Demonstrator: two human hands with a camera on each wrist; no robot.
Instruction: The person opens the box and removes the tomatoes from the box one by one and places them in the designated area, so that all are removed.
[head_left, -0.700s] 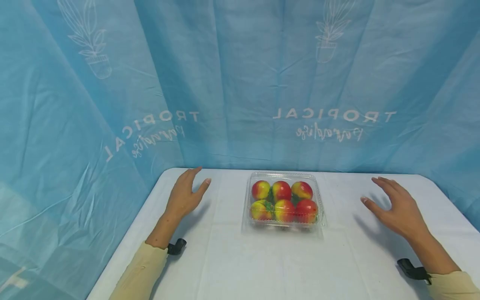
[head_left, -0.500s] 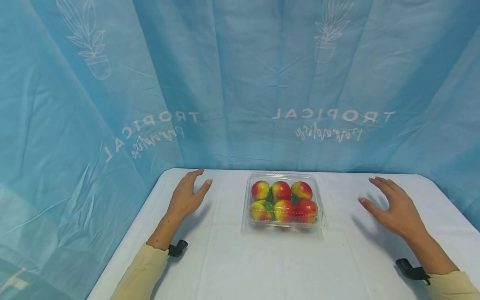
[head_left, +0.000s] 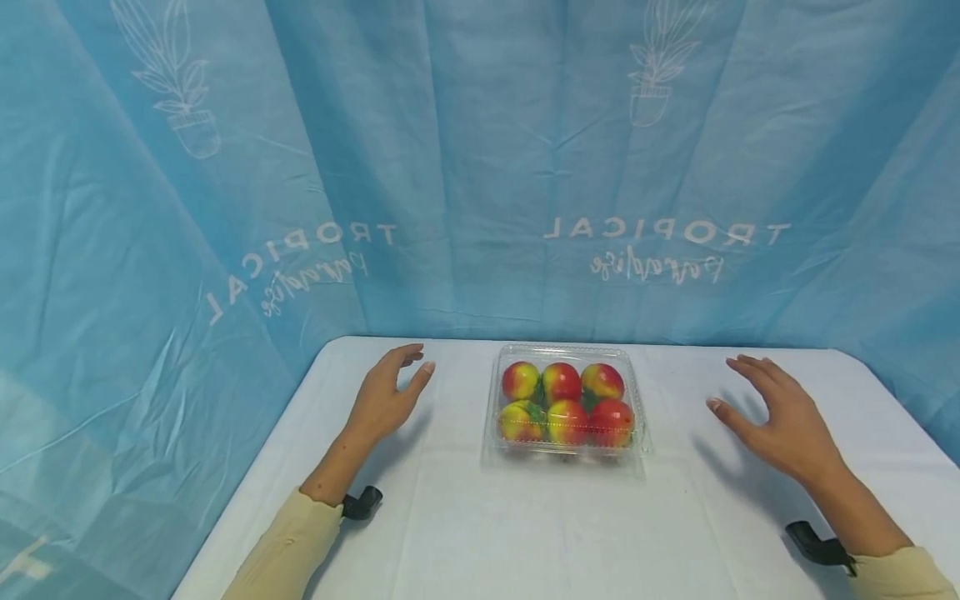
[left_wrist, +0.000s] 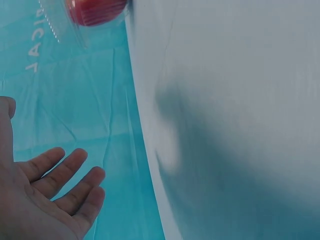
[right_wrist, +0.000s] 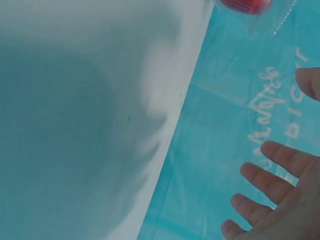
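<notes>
A clear plastic clamshell box (head_left: 567, 354) sits near the far edge of the table, its lid down over several red-and-yellow fruits (head_left: 561, 383) with bits of green between them. The fruits look like mangoes or apples; I cannot tell which. To the left of the box hovers my left hand (head_left: 382, 400), fingers spread and slightly bent, holding nothing. My right hand (head_left: 787, 425) is held above the table to the right of the box, also with relaxed fingers and nothing in it. Both wrist views catch only a corner of the box, with a red fruit (left_wrist: 97, 10) inside.
A white cloth (head_left: 555, 533) covers the table. Blue curtains (head_left: 495, 167) with plant drawings and mirrored lettering hang behind and to the left. A black wrist camera (head_left: 363, 503) is on the left wrist, another black camera (head_left: 817, 546) on the right.
Both hands have moved inward a little, the left one to the right and the right one to the left, closer to the box. The box has stayed in place.
</notes>
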